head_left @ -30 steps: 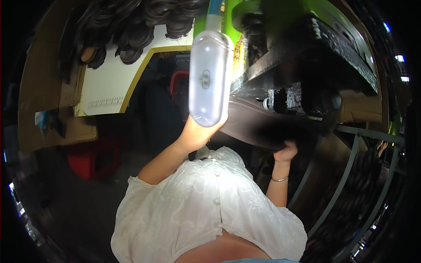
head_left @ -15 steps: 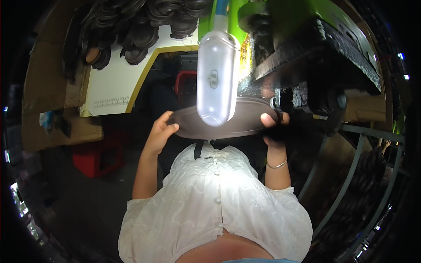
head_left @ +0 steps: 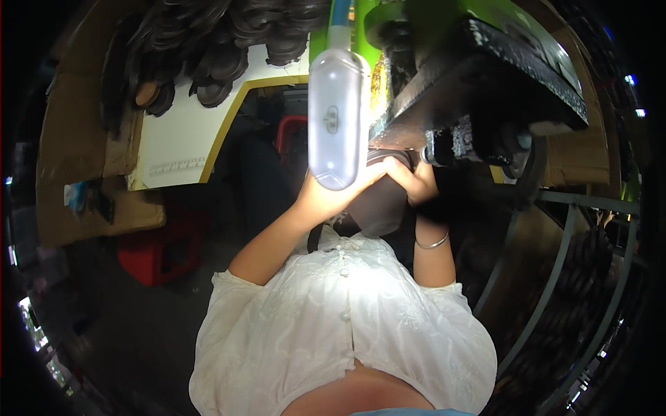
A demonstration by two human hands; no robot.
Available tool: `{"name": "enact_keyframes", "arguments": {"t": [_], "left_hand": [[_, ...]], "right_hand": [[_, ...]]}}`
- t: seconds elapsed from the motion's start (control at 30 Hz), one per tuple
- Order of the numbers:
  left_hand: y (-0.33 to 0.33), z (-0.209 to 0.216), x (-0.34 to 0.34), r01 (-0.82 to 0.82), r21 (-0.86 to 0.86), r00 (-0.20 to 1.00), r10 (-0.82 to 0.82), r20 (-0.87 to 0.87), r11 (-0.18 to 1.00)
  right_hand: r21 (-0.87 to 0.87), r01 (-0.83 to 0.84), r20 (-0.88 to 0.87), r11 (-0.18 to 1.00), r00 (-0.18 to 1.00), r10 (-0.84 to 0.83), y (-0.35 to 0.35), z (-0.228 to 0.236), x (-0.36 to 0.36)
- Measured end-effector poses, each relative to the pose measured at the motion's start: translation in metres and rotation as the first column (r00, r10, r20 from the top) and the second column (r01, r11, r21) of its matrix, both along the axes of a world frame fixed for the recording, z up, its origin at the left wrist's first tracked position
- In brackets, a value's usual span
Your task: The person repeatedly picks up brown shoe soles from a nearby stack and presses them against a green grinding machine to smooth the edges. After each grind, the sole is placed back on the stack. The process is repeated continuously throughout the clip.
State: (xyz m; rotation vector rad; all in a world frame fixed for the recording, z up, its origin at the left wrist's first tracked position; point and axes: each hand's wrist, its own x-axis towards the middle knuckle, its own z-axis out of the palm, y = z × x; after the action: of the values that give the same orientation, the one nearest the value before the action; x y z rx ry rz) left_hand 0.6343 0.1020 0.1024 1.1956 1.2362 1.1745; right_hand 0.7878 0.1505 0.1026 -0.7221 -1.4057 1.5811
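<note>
A dark brown shoe sole [head_left: 378, 208] is held upright-tilted in front of my chest, beneath the dark working head of a machine [head_left: 461, 142]. My left hand [head_left: 333, 199] reaches across and grips the sole from its left side; the white lamp hides part of its fingers. On the right, my right hand [head_left: 417, 183] is closed on the sole's edge, its thumb close to my left fingertips. The sole's upper end sits close to the machine's metal part; whether they touch I cannot tell.
A white lamp [head_left: 338, 111] hangs in front of the hands. Piles of dark soles [head_left: 215, 66] lie on a white, yellow-edged table [head_left: 173, 152] at far left. Below are cardboard [head_left: 135, 208] and a red stool [head_left: 156, 253]. A metal rack [head_left: 548, 277] stands right.
My left hand has moved right, close to my right hand. The sole has turned from lying wide across between both hands to a narrower, end-on position by the machine.
</note>
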Motion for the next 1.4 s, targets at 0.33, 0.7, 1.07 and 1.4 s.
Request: {"name": "enact_keyframes", "arguments": {"t": [0.33, 0.7, 1.07, 1.4], "left_hand": [[-0.022, -0.031, -0.006, -0.066, -0.061, 0.993, 0.071, 0.097, 0.996], [-0.046, -0.027, -0.050, -0.106, -0.121, 0.945, 0.138, 0.296, 0.987], [-0.060, -0.048, -0.116, -0.324, -0.323, 0.933, 0.356, 0.044, 0.889], [-0.068, -0.117, -0.043, 0.406, -0.400, 0.853, -0.498, -0.157, 0.822]], "right_hand": [[-0.295, 0.045, 0.172, 0.954, 0.985, 0.007, -0.029, -0.051, 0.157], [-0.297, 0.475, -0.279, 0.828, 0.786, -0.551, 0.001, -0.007, 0.042], [-0.277, 0.202, -0.338, 0.939, 0.895, -0.292, -0.040, -0.030, -0.029], [-0.005, -0.118, 0.106, 0.993, 0.987, 0.118, -0.003, 0.022, -0.011]]}}
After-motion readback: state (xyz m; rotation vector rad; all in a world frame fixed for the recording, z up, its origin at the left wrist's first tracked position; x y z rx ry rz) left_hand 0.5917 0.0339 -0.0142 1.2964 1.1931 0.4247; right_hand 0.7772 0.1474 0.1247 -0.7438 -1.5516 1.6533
